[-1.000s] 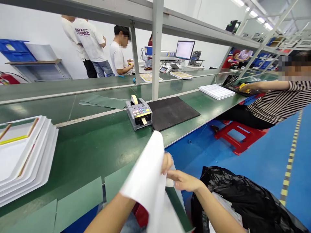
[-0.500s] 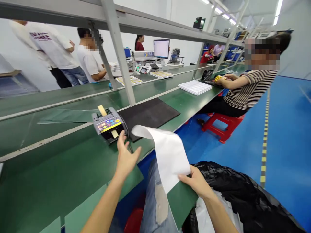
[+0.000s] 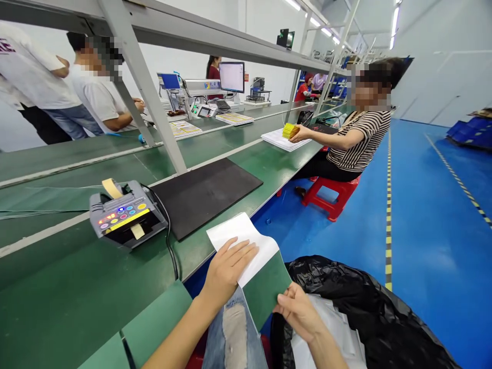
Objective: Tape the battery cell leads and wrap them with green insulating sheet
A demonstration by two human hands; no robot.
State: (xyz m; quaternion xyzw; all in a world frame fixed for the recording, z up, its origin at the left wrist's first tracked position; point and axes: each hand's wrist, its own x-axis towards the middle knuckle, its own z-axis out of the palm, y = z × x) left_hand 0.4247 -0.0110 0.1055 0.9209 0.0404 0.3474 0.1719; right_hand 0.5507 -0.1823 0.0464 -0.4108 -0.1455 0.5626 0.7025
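Note:
Over my knees is a green sheet (image 3: 265,287), with a white sheet (image 3: 246,236) covering its far part and bending up along one edge. My left hand (image 3: 230,266) lies flat on the white sheet, fingers stretched out. At the green sheet's near right corner, the thumb and fingers of my right hand (image 3: 294,307) pinch its edge. Whether the two sheets are joined is unclear. On the bench to the left stands a grey tape dispenser (image 3: 128,215) with lit buttons and a short piece of tape sticking out.
A black mat (image 3: 209,195) lies beside the dispenser, whose cable hangs toward the bench edge. More green sheets (image 3: 154,323) lie at lower left. A black plastic bag (image 3: 346,287) holding white sheets is at my right. A co-worker (image 3: 353,138) sits farther along, holding a yellow stack.
My left hand has come from beside the tape dispenser down onto the white sheet, which now lies flatter. My right hand has shifted slightly down along the green sheet. The view has turned right.

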